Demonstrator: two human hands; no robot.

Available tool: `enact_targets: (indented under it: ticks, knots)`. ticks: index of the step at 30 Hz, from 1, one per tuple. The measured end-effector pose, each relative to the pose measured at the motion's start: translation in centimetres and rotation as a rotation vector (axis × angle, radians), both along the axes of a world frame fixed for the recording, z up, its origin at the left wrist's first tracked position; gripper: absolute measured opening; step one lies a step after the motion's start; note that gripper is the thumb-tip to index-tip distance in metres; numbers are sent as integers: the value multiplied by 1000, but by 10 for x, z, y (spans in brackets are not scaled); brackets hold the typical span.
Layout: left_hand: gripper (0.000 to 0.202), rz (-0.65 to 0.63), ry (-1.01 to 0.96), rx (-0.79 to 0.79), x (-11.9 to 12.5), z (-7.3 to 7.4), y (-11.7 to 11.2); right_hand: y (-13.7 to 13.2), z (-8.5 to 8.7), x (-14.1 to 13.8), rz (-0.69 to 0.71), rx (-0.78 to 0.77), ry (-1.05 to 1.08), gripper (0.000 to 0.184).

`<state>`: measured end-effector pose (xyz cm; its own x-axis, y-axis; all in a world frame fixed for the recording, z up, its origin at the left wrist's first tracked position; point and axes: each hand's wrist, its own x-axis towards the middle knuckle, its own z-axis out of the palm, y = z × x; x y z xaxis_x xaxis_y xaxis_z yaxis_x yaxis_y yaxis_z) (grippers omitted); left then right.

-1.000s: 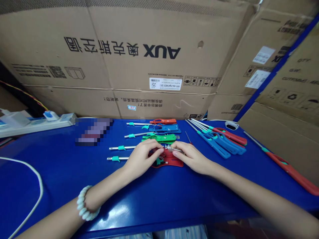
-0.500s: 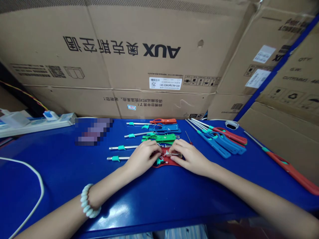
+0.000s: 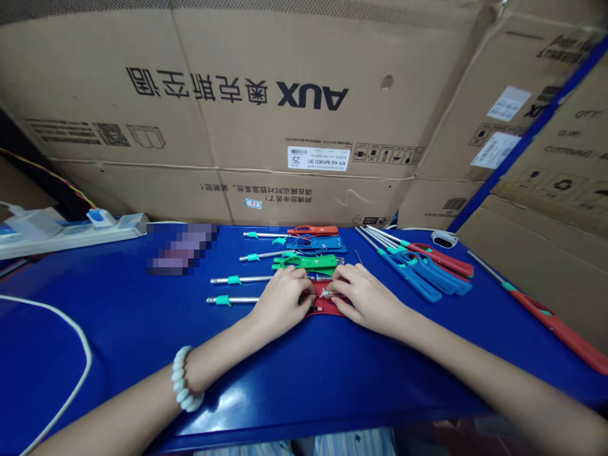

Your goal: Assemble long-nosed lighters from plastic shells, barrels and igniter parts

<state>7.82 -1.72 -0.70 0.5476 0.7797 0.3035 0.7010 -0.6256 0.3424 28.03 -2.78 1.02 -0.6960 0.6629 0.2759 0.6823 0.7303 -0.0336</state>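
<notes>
Between my hands an opened red lighter handle lies on the blue table, with its inner parts showing. My left hand is over its left end, thumb and fingertips pinched together; what they hold is hidden. My right hand bends over the right end, its thumb and fingers closed on a small clear fuel tank with a white tip. A metal lighter tube with a teal trigger points left from beneath my left hand. Just beyond lie opened green, blue and orange lighters.
Closed long lighters are piled at the right, and a red one lies farther right. A white-and-black gadget sits behind them. Large cardboard stands along the back. On the left are a power strip and white cable.
My left hand has shifted slightly right, covering more of the red handle's left end. My right hand stays at the clear tank. The whole view has moved slightly.
</notes>
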Motion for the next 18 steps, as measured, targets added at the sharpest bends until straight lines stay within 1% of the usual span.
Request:
enact_targets:
  ticks: [11, 18]
  knots:
    - [16, 7, -77, -84, 2, 0, 2, 2, -10, -1, 39, 64, -80, 19]
    - [15, -1, -91, -101, 1, -1, 2, 2, -11, -1, 41, 85, -78, 19]
